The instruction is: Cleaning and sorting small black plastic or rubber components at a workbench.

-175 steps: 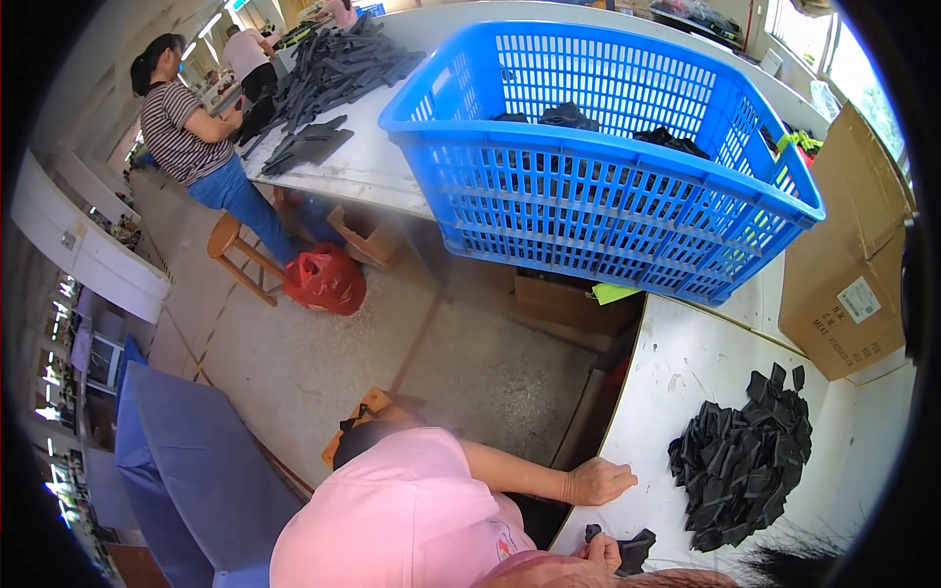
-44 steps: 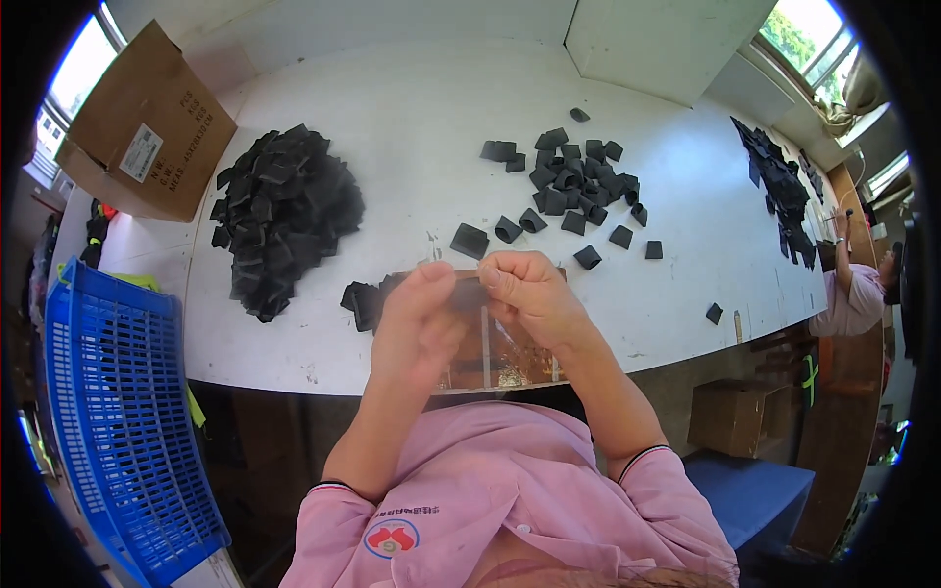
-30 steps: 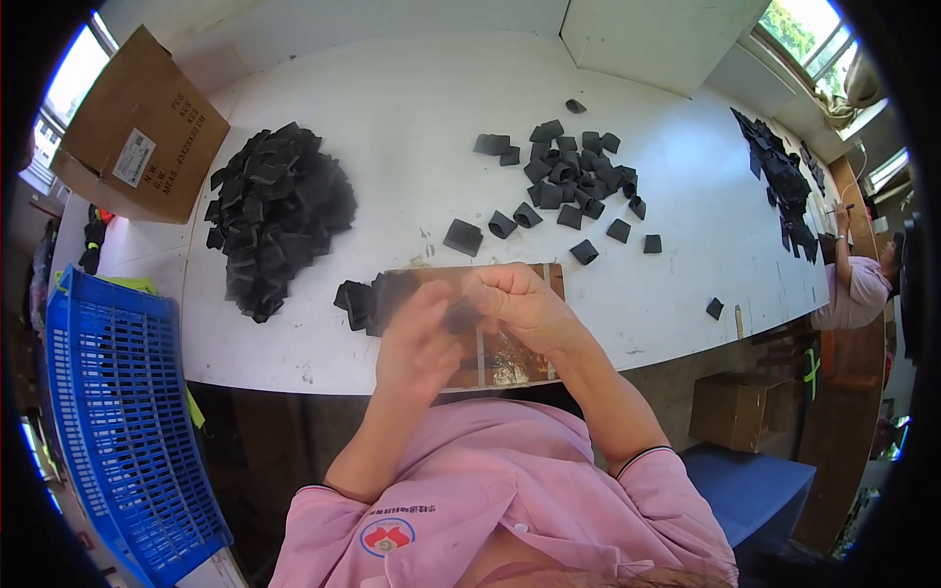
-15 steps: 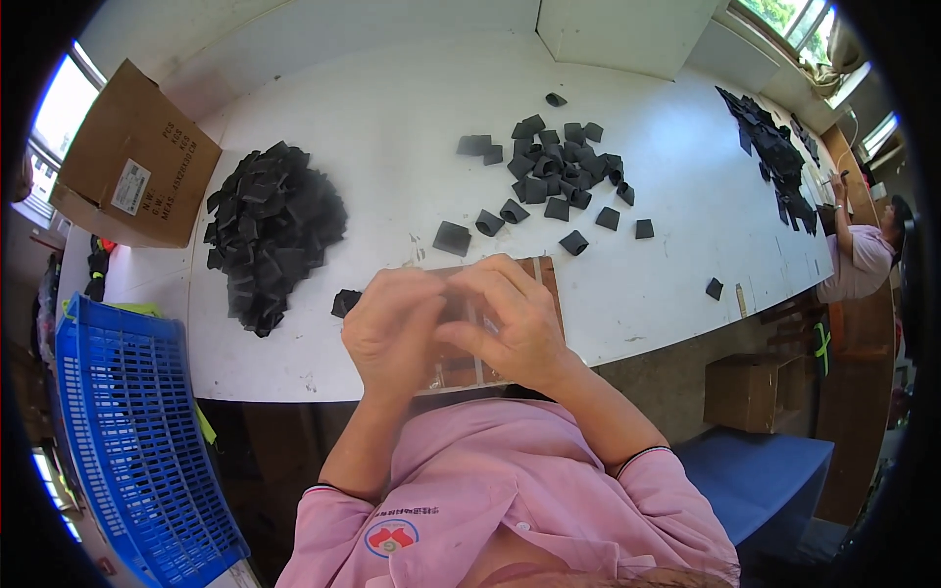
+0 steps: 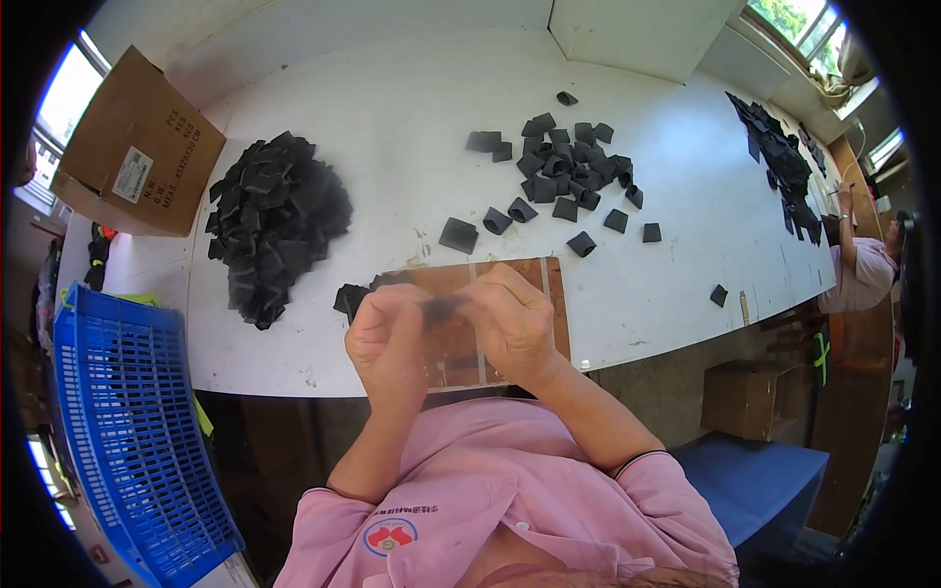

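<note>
Between my hands is a small black fabric piece (image 5: 443, 310), blurred by motion. My left hand (image 5: 385, 328) pinches its left end, while the fingers of my right hand (image 5: 512, 318) are closed on its right end. Both hands are over a brown board (image 5: 539, 284) with pale strips at the table's front edge. Beside my left hand a few more black pieces (image 5: 349, 298) lie at the board's left corner. Further left rises a large heap of flat black pieces (image 5: 274, 225). Beyond the board, several black tube-shaped loops (image 5: 559, 169) lie scattered.
A cardboard box (image 5: 137, 147) stands at the far left of the white table (image 5: 412, 127). A blue plastic crate (image 5: 137, 431) is at the left below. Another black pile (image 5: 774, 157) lies at the far right, near a co-worker in pink (image 5: 861, 269). A blue stool (image 5: 750, 485) is at lower right.
My hands have moved slightly apart, and a black piece now shows between them. More of the board and the black pieces beside my left hand are visible. The view has shifted slightly.
</note>
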`<state>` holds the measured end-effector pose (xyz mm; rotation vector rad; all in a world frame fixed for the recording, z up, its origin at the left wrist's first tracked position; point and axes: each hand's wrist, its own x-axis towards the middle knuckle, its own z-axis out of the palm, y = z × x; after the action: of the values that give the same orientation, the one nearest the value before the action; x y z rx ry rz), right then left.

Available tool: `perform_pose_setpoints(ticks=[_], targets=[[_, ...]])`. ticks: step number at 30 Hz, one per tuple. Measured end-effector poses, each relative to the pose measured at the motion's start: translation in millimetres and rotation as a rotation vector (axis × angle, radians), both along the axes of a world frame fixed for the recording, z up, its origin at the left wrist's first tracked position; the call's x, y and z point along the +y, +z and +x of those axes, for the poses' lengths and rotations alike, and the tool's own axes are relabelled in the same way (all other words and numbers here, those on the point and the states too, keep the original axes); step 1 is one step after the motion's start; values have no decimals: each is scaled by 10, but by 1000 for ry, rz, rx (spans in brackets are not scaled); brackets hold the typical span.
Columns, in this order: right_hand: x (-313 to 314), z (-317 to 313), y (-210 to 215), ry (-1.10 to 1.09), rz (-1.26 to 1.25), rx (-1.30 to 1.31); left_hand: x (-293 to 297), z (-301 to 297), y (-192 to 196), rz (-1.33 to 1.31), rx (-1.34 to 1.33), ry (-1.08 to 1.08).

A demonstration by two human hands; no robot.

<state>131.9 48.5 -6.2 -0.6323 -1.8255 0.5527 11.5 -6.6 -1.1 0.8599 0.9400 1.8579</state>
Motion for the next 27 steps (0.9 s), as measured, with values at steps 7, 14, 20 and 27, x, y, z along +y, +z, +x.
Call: perform_pose_setpoints(ticks=[7, 14, 20, 27], targets=[[86, 40, 156, -12, 108, -205, 120, -201, 93, -69, 828, -23], [85, -31, 99, -47, 217, -212, 82, -134, -127, -105, 634, -40], [472, 325, 406, 194, -713, 280, 81, -649, -714, -286, 809, 482], [-19, 311, -145, 107, -1053, 55, -5, -1231, -1313, -811, 1112, 369]])
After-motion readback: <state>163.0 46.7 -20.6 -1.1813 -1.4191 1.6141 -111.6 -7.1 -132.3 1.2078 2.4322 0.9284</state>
